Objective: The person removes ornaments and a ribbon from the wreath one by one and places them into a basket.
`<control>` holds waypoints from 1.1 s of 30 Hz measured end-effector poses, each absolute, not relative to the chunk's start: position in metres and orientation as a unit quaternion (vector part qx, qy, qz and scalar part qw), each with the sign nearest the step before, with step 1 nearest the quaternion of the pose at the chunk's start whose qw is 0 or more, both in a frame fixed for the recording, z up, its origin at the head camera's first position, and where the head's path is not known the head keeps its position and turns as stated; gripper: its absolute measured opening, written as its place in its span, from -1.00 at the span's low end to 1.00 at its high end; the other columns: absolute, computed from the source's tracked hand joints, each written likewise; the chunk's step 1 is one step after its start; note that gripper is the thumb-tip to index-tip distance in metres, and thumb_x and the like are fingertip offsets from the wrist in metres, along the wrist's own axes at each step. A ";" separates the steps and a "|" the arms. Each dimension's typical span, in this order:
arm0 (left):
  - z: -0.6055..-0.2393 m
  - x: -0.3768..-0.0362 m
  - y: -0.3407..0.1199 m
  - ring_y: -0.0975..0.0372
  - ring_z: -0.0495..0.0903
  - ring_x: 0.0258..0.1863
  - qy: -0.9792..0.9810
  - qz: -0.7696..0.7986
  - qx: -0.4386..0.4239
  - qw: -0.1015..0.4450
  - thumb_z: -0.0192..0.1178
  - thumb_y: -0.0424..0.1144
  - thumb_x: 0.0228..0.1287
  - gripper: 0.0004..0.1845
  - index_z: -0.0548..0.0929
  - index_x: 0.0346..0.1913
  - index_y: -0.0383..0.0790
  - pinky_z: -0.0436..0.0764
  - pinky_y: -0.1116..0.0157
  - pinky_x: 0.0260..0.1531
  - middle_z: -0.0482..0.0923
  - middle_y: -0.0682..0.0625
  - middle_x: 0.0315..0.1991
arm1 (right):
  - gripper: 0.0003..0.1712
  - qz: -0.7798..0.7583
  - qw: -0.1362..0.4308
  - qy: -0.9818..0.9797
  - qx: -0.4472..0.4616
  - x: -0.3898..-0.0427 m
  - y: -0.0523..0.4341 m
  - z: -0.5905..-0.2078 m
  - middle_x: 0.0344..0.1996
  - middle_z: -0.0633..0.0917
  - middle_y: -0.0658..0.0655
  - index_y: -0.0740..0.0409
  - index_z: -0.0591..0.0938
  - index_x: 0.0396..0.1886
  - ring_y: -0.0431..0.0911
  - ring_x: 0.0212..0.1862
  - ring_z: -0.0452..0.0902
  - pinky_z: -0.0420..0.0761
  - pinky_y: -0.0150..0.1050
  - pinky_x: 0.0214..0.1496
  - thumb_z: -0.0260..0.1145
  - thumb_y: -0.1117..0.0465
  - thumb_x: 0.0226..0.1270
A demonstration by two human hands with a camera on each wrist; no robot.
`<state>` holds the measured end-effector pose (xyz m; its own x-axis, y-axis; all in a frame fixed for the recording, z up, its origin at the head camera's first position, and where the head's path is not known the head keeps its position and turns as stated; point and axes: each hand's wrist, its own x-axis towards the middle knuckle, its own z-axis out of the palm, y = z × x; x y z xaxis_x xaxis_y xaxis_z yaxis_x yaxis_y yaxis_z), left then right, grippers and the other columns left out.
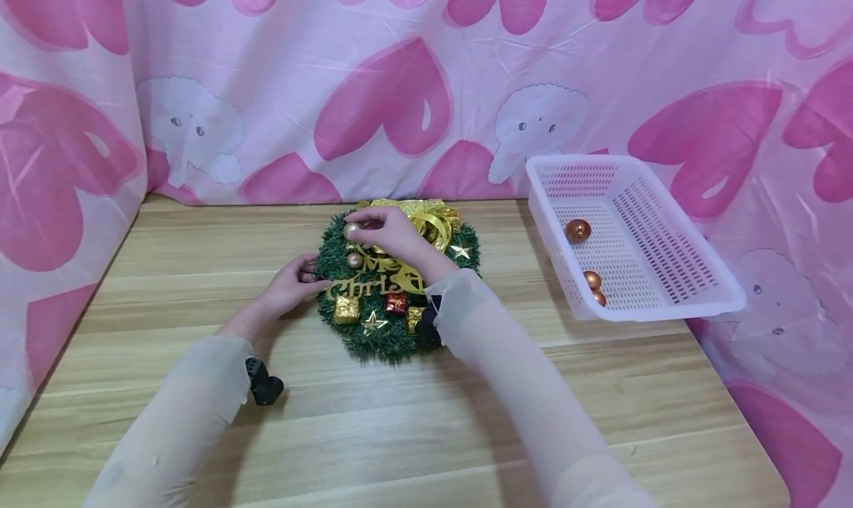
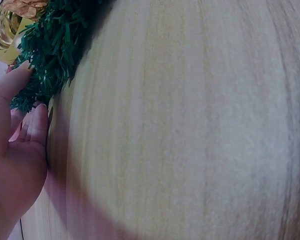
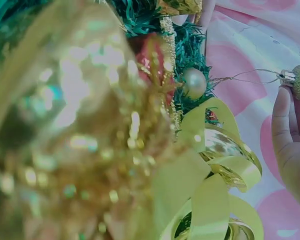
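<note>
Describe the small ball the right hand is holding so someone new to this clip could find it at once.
Start at the green wreath in the middle of the wooden table. At its upper left edge, the right hand pinches a small gold ball in its fingertips. A similar ball sits just below it in the greenery, untouched, and the copper ones lie in the white basket.

— What is the person wearing?

— Long, loose sleeves of thin, pale, nearly see-through cloth, one on each arm. The left sleeve (image 1: 180, 412) and the right sleeve (image 1: 526, 389) both end at the wrist in a gathered cuff.

— Anything strapped on?

— Yes, a small black device sits at each wrist: the left wrist device (image 1: 264, 384) below the cuff, the right wrist device (image 1: 429, 323) half tucked under its cuff. Both hands are bare.
</note>
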<state>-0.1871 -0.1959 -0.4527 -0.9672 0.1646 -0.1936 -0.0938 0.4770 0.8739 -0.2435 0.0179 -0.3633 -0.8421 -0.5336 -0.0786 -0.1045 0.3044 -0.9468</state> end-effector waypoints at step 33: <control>-0.453 -0.188 -0.196 -0.01 0.30 0.06 0.850 0.508 0.016 0.138 0.21 -0.20 0.23 -0.18 0.01 0.41 -0.42 0.39 0.09 0.14 0.23 -0.36 0.22 | -0.59 -0.584 0.173 0.766 -0.204 -0.250 0.053 -0.340 -0.07 0.63 0.19 0.20 0.58 0.07 0.22 0.01 0.50 0.58 -0.08 0.08 0.32 0.24 0.21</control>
<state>-0.1879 -0.1960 -0.4530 -0.9616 0.1671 -0.2175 -0.1123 0.4836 0.8681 -0.2502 0.0534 -0.3402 -0.8570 -0.5147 -0.0262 -0.1107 0.2335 -0.9660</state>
